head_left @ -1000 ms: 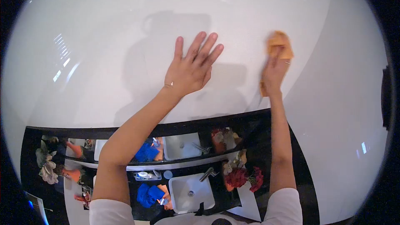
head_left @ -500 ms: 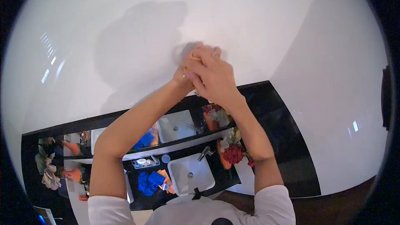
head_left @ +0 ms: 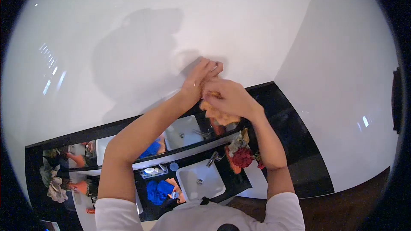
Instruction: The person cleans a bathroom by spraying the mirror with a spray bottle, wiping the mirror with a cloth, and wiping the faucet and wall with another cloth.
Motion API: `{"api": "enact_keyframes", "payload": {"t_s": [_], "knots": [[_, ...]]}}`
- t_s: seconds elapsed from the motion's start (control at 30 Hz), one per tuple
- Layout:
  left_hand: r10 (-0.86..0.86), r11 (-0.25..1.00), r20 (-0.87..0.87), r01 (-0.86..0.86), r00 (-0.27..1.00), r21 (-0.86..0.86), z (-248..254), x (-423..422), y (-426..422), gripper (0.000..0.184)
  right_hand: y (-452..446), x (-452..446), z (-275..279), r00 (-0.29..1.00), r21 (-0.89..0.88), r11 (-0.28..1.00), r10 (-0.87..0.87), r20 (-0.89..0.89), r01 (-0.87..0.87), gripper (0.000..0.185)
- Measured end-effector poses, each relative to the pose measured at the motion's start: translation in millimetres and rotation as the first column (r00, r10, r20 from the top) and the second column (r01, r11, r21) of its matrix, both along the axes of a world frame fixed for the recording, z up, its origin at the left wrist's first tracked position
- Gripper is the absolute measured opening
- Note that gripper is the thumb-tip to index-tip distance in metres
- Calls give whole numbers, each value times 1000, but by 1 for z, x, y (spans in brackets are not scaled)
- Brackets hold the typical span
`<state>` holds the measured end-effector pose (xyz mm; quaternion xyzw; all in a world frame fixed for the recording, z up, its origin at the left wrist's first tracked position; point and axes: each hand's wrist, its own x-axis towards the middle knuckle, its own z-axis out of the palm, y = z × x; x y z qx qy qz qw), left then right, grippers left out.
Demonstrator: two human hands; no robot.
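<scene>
My right hand (head_left: 233,98) is closed around a crumpled orange cloth (head_left: 220,114), whose loose part hangs below the fingers. Right beside it, touching or nearly touching, my left hand (head_left: 202,77) reaches up with its fingers stretched out and slightly bent against or close to the white wall (head_left: 257,25). The right fingertips lie near the left palm and wrist, and part of the left palm is hidden there. Both hands are at the top edge of a long mirror (head_left: 188,125) in which the basin and the cloths are reflected.
Below stands a white basin (head_left: 197,184) with a metal faucet (head_left: 212,159). Blue cloths (head_left: 158,191) and another orange cloth (head_left: 177,188) lie left of it. A small tray (head_left: 154,171) holds toiletries. Red flowers (head_left: 242,157) stand right, pale flowers (head_left: 55,188) far left.
The hands were clasped together higher on the wall; my right hand has moved down and right, the orange cloth now showing beneath it. My left fingers have straightened.
</scene>
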<state>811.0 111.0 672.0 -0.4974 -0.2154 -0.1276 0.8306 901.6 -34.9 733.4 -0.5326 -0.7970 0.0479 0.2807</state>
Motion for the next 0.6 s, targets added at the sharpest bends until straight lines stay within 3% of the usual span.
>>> {"api": "enact_keyframes", "payload": {"t_s": [0.03, 0.07, 0.1, 0.13, 0.17, 0.2, 0.23, 0.27, 0.3, 0.33, 0.37, 0.4, 0.43, 0.47, 0.5, 0.53, 0.57, 0.6], "knots": [[-343, 854, -28, 299, 939, -426, 9, -8, -6, 32, -5, 9, 2, 994, -188, 979, -57, 97, 75, 16], [-420, 604, 145, 395, 896, -692, 18, -11, -14, 29, -8, 18, 1, 994, -188, 980, -53, 101, 71, 16], [-425, 266, 332, 467, 842, -843, 21, -12, -17, 26, -10, 25, 2, 987, -175, 985, -27, -160, -2, 14], [-423, 268, 333, 468, 842, -842, 15, -10, -16, 26, -8, 28, 3, 912, -144, 987, 4, -410, -69, 12], [-383, 57, 551, 614, 742, -787, 5, -8, -16, 20, -6, 31, 5, 913, -141, 988, 7, -409, -70, 12], [-296, -141, 734, 732, 611, -666, -1, -9, -17, 16, -4, 28, 15, 788, 11, 997, -49, -614, 70, 12], [-302, -135, 732, 733, 611, -667, 6, -18, -26, 16, 0, 27, 24, 610, 124, 963, -50, -791, 240, 12], [-372, -4, 560, 603, 740, -798, 12, -31, -33, 20, 6, 32, 34, 471, 135, 947, -20, -882, 293, 18], [-411, 139, 362, 450, 837, -882, 22, -44, -44, 24, 25, 49, 35, 344, 275, 902, 156, -926, 332, 26], [-324, 41, 408, 444, 854, -895, 30, -59, -53, 25, 38, 54, 43, 347, 288, 898, 166, -923, 334, 26], [-232, -57, 440, 440, 867, -896, 36, -77, -61, 27, 49, 56, 53, 317, 420, 811, 306, -898, 407, 31], [-202, -62, 539, 539, 818, -840, 42, -97, -66, 29, 63, 58, 60, 297, 531, 697, 440, -848, 482, 36], [-174, -66, 630, 629, 757, -774, 46, -119, -69, 31, 90, 66, 56, 298, 538, 686, 449, -842, 490, 36], [-169, 19, 692, 704, 702, -710, 49, -140, -67, 34, 127, 75, 43, 599, 590, 475, 154, -786, 653, 39], [-170, 99, 751, 769, 638, -631, 50, -161, -63, 36, 149, 76, 35, 717, 681, 225, -237, -656, 697, 43], [-197, 218, 785, 807, 587, -549, 53, -180, -58, 43, 152, 57, 28, 764, 701, 309, -338, -550, 642, 53], [-201, 329, 806, 813, 557, -480, 56, -197, -50, 50, 157, 21, 28, 798, 756, 259, -223, -559, 602, 46], [-239, 399, 838, 836, 491, -376, 58, -210, -39, 51, 158, -16, 14, 894, 841, 307, -89, -440, 444, 45]]}}
